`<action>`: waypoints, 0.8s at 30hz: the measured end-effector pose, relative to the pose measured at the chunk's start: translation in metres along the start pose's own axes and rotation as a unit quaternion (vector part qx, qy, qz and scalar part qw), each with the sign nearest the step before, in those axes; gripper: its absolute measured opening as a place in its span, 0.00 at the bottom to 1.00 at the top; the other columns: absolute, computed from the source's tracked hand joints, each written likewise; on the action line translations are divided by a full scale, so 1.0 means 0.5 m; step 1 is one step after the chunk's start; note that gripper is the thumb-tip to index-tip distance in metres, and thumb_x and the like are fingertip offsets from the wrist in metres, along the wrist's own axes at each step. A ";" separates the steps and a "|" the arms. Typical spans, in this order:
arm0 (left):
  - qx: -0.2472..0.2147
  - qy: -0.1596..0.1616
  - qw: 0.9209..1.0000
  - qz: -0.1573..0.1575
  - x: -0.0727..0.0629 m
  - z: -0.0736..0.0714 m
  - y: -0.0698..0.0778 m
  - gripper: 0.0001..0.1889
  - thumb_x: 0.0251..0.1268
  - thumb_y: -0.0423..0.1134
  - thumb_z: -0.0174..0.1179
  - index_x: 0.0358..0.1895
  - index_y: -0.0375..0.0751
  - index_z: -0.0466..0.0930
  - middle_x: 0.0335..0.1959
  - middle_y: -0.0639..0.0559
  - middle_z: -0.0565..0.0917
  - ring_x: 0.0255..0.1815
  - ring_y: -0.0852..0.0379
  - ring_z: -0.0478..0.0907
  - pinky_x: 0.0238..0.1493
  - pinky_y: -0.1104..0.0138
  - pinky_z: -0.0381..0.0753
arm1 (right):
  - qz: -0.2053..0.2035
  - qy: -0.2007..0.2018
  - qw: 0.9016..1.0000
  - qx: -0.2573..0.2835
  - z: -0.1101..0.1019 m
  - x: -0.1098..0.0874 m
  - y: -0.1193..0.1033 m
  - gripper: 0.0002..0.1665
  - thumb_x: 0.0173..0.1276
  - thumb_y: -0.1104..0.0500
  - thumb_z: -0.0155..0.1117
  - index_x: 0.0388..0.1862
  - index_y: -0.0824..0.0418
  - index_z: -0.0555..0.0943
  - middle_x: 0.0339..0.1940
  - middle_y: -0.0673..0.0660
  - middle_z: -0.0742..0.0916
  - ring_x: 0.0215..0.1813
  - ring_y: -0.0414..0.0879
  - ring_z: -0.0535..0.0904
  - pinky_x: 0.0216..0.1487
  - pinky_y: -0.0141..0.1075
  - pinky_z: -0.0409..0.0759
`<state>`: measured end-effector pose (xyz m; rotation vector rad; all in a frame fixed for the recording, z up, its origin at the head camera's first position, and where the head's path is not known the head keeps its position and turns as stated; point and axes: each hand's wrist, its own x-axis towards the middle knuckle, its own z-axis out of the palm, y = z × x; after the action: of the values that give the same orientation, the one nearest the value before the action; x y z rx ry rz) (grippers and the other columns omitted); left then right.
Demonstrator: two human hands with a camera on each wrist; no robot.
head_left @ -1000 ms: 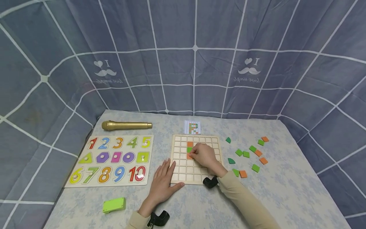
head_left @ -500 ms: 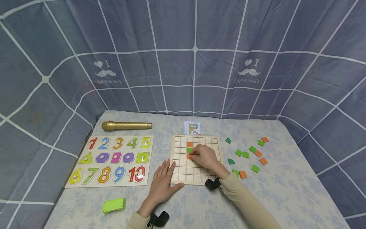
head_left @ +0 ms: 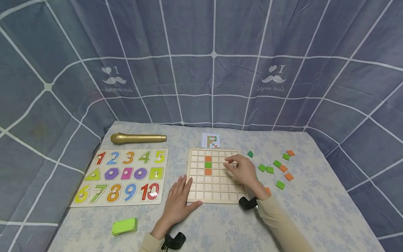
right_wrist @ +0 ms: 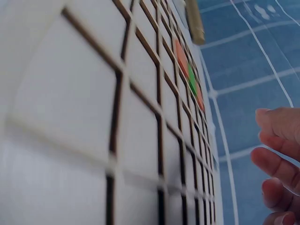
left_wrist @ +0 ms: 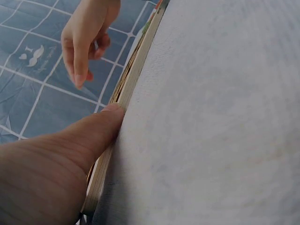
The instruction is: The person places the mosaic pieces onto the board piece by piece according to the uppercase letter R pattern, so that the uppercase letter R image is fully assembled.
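A wooden grid board (head_left: 217, 187) lies on the table in the head view. Three square tiles sit in one column of it: an orange tile (head_left: 208, 159) at the far end, a green tile (head_left: 208, 165), then a second orange tile (head_left: 208, 172). My left hand (head_left: 177, 203) lies with fingers spread at the board's left edge. In the left wrist view its thumb (left_wrist: 101, 129) touches the board's side (left_wrist: 140, 70). Over the right part of the board hovers my right hand (head_left: 244, 171), fingers bent and apart. The right wrist view shows nothing between those fingers (right_wrist: 276, 164).
Loose green tiles (head_left: 280, 184) and orange tiles (head_left: 289, 176) are scattered to the right, with a dark green quarter-round piece (head_left: 250, 154). A pattern card (head_left: 211, 140) lies behind the board. Leftward are a number puzzle (head_left: 119, 182), gold microphone (head_left: 138, 138) and green block (head_left: 124, 226).
My right hand has let go of the near orange tile, which stays in its cell, and has moved right across the board. The left hand keeps its place.
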<state>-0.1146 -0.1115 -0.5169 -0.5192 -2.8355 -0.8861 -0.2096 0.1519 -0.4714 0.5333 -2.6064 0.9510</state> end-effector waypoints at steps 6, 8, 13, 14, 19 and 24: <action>-0.002 0.004 1.000 0.001 -0.001 -0.001 -0.003 0.45 0.57 0.58 0.62 0.71 0.32 0.59 0.72 0.33 0.56 0.73 0.38 0.47 0.69 0.49 0.46 | 0.027 0.049 0.998 -0.014 -0.043 -0.013 0.040 0.13 0.59 0.55 0.72 0.42 0.58 0.87 0.33 0.52 0.85 0.16 0.35 0.64 0.12 0.32 0.61; -0.004 0.004 1.000 0.000 -0.001 0.000 -0.003 0.45 0.57 0.58 0.62 0.71 0.32 0.60 0.72 0.33 0.56 0.73 0.38 0.47 0.69 0.49 0.46 | 0.041 0.064 0.997 -0.015 -0.058 -0.019 0.053 0.13 0.59 0.55 0.72 0.42 0.58 0.87 0.33 0.53 0.85 0.16 0.37 0.64 0.11 0.33 0.61; -0.005 0.003 1.000 0.001 0.000 0.001 -0.003 0.45 0.58 0.59 0.62 0.71 0.32 0.60 0.72 0.33 0.56 0.73 0.39 0.47 0.69 0.49 0.46 | 0.083 0.088 0.993 -0.013 -0.091 -0.037 0.080 0.15 0.60 0.52 0.71 0.42 0.60 0.87 0.34 0.55 0.84 0.17 0.38 0.65 0.10 0.41 0.64; -0.005 0.003 1.000 0.002 0.000 0.001 -0.003 0.45 0.58 0.59 0.62 0.71 0.32 0.60 0.72 0.33 0.56 0.73 0.39 0.47 0.69 0.50 0.46 | 0.091 0.092 0.992 -0.013 -0.097 -0.040 0.084 0.16 0.60 0.51 0.71 0.42 0.60 0.87 0.34 0.55 0.84 0.17 0.38 0.65 0.09 0.43 0.64; -0.004 0.007 1.000 0.004 0.000 -0.002 -0.002 0.44 0.57 0.58 0.62 0.70 0.31 0.60 0.71 0.33 0.56 0.73 0.38 0.47 0.69 0.49 0.46 | 0.106 0.104 0.989 -0.028 -0.122 -0.051 0.102 0.16 0.59 0.52 0.71 0.42 0.61 0.86 0.35 0.57 0.85 0.17 0.40 0.67 0.10 0.37 0.63; -0.007 0.008 1.000 0.005 0.001 -0.004 0.001 0.44 0.57 0.57 0.62 0.70 0.31 0.60 0.71 0.33 0.56 0.73 0.38 0.47 0.69 0.49 0.45 | 0.139 0.078 0.986 -0.043 -0.137 -0.059 0.113 0.17 0.59 0.53 0.72 0.43 0.64 0.86 0.38 0.59 0.85 0.22 0.43 0.72 0.17 0.33 0.67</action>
<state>-0.1150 -0.1121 -0.5151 -0.5249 -2.8112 -0.9054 -0.1975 0.2445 -0.4644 0.0677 -2.6060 0.9141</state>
